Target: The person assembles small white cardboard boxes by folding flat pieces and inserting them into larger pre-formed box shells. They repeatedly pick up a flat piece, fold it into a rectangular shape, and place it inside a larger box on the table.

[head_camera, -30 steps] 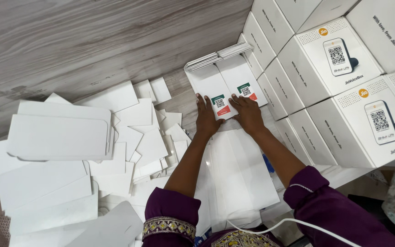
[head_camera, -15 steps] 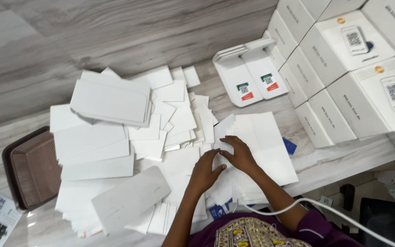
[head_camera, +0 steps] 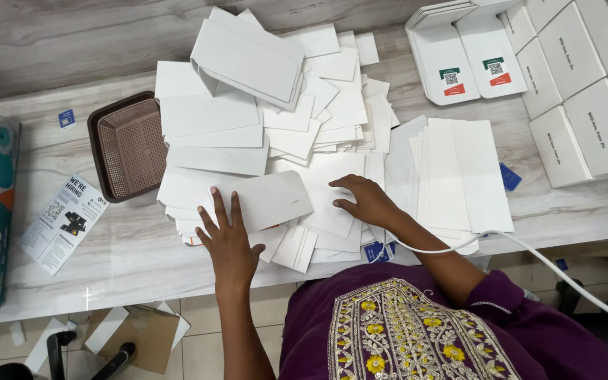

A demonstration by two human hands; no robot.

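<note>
- White envelope [head_camera: 270,200] lies flat on the paper pile just right of the brown basket tray [head_camera: 127,146], long axis left-right.
- Left hand [head_camera: 228,239] rests open on its near-left edge.
- Right hand [head_camera: 364,203], open, presses papers just beside its right end.

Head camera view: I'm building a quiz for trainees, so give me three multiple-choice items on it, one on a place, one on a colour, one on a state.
1. Where is the brown mesh plastic tray?
A. left of the pile of white paper envelopes
B. on the stacked white cardboard boxes
C. on the floor

2. What colour is the person's embroidered garment?
A. green
B. purple
C. white

3. How do the hands lie?
A. both closed in fists
B. both lifted off the table
C. both flat on envelopes

Answers: 1 A, the tray sits at the pile's left edge. 2 B, purple cloth with yellow stitching. 3 C, the left hand and right hand press open-palmed on the paper.
</note>
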